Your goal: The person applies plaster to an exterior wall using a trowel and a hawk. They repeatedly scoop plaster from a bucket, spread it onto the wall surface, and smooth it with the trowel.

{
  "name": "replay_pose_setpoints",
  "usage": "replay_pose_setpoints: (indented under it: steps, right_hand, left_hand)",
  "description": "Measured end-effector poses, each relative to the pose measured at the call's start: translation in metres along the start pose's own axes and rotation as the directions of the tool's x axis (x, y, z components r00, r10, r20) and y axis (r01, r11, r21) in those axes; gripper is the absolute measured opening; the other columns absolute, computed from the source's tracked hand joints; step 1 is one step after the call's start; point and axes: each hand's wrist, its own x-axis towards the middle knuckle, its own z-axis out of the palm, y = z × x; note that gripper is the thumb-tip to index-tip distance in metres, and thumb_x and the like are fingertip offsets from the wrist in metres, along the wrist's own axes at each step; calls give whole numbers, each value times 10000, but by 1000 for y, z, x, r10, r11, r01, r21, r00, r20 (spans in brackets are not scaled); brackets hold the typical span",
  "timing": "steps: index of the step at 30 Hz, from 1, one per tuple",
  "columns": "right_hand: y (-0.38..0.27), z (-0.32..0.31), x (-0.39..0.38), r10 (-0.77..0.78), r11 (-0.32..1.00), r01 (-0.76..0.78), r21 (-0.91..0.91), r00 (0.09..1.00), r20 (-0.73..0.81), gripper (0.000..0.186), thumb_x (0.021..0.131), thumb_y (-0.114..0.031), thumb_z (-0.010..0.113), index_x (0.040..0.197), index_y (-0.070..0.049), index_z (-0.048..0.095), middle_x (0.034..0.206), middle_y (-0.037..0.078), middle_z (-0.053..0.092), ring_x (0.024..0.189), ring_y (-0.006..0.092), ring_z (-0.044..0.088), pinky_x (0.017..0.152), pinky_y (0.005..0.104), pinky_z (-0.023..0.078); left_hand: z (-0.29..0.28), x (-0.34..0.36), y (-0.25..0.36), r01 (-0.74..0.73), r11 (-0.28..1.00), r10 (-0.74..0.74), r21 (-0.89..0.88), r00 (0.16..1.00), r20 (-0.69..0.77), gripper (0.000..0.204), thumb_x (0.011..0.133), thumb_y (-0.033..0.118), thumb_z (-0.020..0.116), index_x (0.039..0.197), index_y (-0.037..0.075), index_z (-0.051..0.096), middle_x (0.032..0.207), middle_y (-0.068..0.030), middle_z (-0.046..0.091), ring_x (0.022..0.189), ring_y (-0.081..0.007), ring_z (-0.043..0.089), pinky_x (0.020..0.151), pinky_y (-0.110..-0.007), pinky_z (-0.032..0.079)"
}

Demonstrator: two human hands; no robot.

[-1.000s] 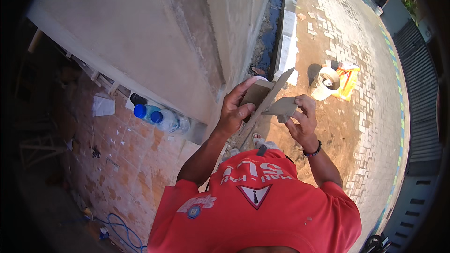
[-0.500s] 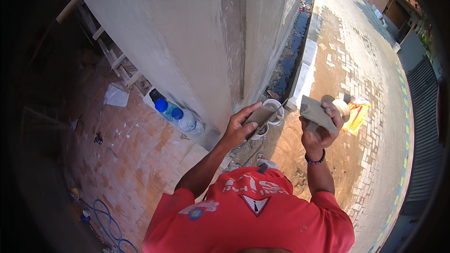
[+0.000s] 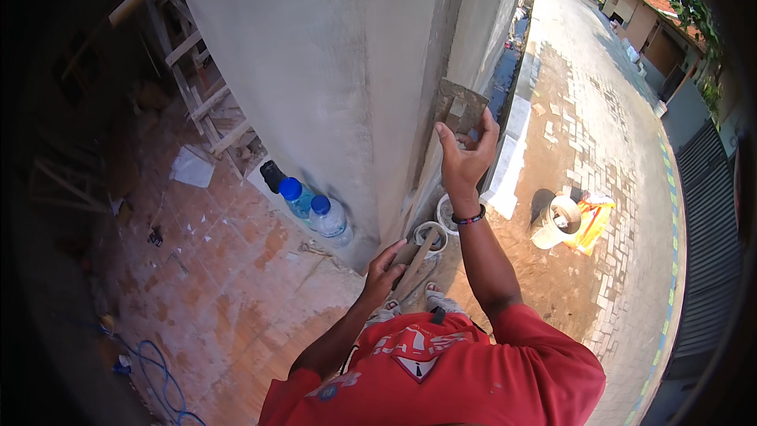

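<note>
My right hand [image 3: 465, 159] is raised in front of the grey plastered wall [image 3: 307, 71]. Its fingers are wrapped round a plastering float [image 3: 460, 107], a grey rectangular plate with a block handle on its back. The plate is at the groove near the wall's corner; whether it touches the plaster I cannot tell. Lower down, close to my body, my left hand [image 3: 382, 274] grips a small flat board [image 3: 407, 255] with a long tan edge, just by a white bucket [image 3: 430, 229].
Two water bottles with blue caps [image 3: 319, 217] stand at the wall's foot. A second white bucket [image 3: 446, 210] is beside the first. To the right are a tan bucket [image 3: 544, 233] and an orange bag [image 3: 596, 221]. A drainage ditch [image 3: 503, 83] runs along the wall; a blue hose [image 3: 150, 355] lies left.
My right hand has moved up and left with the float, from over the sandy ground to the wall. My left hand has dropped lower with the board. The view has shifted.
</note>
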Motion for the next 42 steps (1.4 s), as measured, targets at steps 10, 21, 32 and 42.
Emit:
replay_pose_setpoints:
  steps: [10,21,32,42]
  right_hand:
    - [10,22,29,-101,979,94,-180,994,-30,677,731,-182,783,1249,93,444,1041,182,523,950,283,527,830,365,425]
    - [29,-4,-18,67,993,-68,-96,998,-15,702,714,-217,811,1228,99,452,1078,164,557,966,247,562,826,352,454]
    - [27,21,10,-5,993,3,-118,1000,-16,651,743,-195,787,1214,99,446,1068,215,547,959,281,545,846,364,429]
    - [57,-37,-32,129,989,-134,56,987,93,435,932,-89,506,1326,53,390,1226,154,531,1107,188,527,943,294,410]
  left_hand:
    - [-12,-6,-6,-3,999,3,-48,1000,-15,544,826,-3,494,1363,-15,409,1334,-142,474,1240,-189,448,1034,-307,341]
    - [-11,4,-4,26,1000,-26,-10,999,41,542,826,22,497,1362,-4,419,1308,-144,499,1209,-191,476,1017,-304,358]
    - [-4,11,-3,81,995,-77,-64,995,71,557,815,29,507,1365,7,422,1320,-123,490,1220,-184,459,1035,-305,333]
    - [-11,5,-3,81,993,-77,-82,996,51,546,825,11,502,1365,2,420,1315,-135,498,1204,-177,476,1017,-297,357]
